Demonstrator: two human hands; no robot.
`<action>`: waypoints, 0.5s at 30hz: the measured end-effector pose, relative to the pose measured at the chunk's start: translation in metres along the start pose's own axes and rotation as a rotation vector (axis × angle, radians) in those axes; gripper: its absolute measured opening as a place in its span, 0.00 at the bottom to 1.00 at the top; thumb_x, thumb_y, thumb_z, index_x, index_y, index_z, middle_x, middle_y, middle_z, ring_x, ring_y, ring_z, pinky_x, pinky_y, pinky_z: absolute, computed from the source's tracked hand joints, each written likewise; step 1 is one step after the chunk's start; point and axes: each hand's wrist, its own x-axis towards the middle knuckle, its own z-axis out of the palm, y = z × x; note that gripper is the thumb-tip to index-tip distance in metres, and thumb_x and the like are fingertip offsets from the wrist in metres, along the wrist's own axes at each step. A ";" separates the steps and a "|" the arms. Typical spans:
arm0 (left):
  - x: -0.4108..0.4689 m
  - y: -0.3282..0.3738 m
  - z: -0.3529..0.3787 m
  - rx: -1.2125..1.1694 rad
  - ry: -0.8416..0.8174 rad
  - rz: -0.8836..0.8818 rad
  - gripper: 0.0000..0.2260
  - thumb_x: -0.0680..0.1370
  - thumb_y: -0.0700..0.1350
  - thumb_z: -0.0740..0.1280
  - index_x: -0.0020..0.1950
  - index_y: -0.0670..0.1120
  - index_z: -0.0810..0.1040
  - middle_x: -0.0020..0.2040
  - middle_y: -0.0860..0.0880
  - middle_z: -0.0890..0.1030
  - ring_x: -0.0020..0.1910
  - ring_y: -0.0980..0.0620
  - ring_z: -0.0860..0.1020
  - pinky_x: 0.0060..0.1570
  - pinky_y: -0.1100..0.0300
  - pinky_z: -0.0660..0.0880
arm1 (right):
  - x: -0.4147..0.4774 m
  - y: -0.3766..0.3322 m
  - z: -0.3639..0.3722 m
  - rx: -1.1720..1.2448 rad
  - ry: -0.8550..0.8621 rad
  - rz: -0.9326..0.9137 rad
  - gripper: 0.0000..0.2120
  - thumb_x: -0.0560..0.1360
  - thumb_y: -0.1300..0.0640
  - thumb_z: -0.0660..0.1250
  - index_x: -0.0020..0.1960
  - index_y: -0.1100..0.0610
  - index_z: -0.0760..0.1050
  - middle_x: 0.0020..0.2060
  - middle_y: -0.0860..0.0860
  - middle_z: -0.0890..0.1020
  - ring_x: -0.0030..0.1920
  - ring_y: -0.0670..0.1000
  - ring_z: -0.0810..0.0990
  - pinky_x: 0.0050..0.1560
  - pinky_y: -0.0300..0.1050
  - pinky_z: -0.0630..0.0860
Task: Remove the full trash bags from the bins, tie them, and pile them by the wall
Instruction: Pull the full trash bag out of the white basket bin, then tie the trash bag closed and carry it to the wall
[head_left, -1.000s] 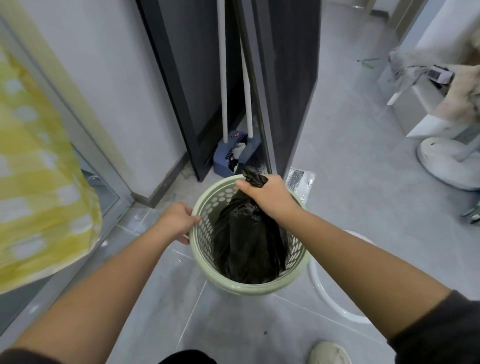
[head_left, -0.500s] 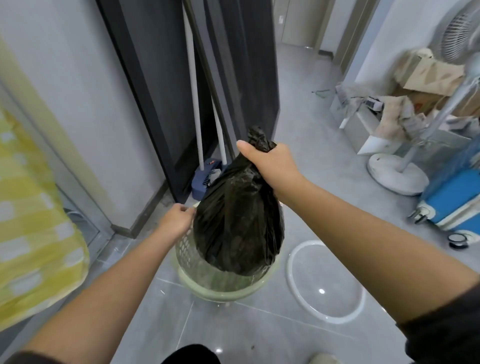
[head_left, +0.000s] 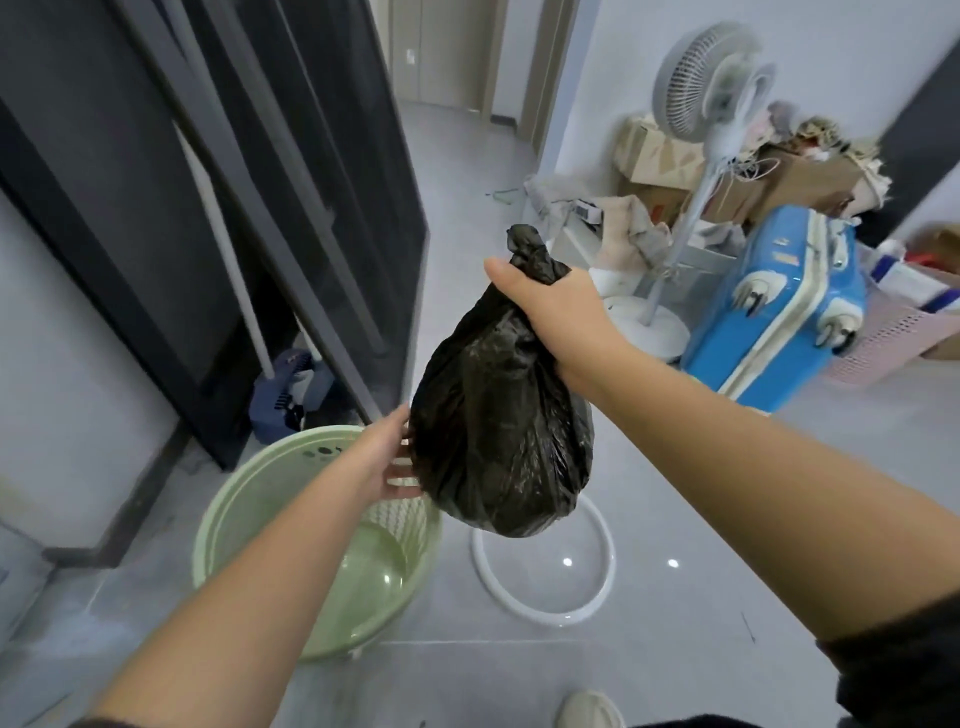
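Note:
A full black trash bag (head_left: 498, 431) hangs in the air, gathered at its neck. My right hand (head_left: 550, 306) grips that neck, with the twisted top sticking out above my fist. My left hand (head_left: 387, 460) is beside the bag's lower left side, fingers fairly straight and touching it. Below and to the left stands the pale green perforated bin (head_left: 249, 499), which holds nothing and shows its bare bottom.
A white ring (head_left: 540, 613) lies on the grey tile floor right of the bin. Dark door panels (head_left: 311, 208) and a blue dustpan (head_left: 283, 395) stand behind the bin. A white standing fan (head_left: 696, 171), blue suitcase (head_left: 779, 306), pink basket (head_left: 893, 343) and boxes crowd the right.
My right hand has lifted the bag fully out of the bin and carried it right. My left hand has left the bin's rim and come up to the bag's side.

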 end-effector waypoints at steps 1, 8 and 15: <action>0.005 -0.001 0.013 0.027 -0.015 -0.001 0.19 0.79 0.59 0.57 0.50 0.44 0.77 0.49 0.44 0.79 0.49 0.43 0.78 0.48 0.48 0.77 | 0.000 0.005 -0.011 0.011 0.017 0.008 0.13 0.71 0.51 0.73 0.42 0.59 0.73 0.37 0.57 0.78 0.39 0.55 0.80 0.48 0.55 0.79; 0.057 -0.033 0.086 0.178 -0.101 -0.022 0.13 0.77 0.55 0.59 0.42 0.48 0.76 0.41 0.48 0.77 0.44 0.46 0.78 0.56 0.47 0.75 | 0.013 0.075 -0.068 0.029 0.095 0.132 0.13 0.70 0.51 0.73 0.42 0.57 0.72 0.37 0.56 0.74 0.38 0.53 0.76 0.42 0.49 0.74; 0.107 -0.099 0.123 0.310 -0.111 -0.112 0.12 0.78 0.55 0.58 0.43 0.49 0.76 0.41 0.50 0.77 0.44 0.48 0.76 0.54 0.52 0.73 | 0.020 0.178 -0.105 0.078 0.154 0.296 0.20 0.60 0.44 0.75 0.42 0.57 0.75 0.36 0.57 0.75 0.36 0.55 0.77 0.41 0.51 0.75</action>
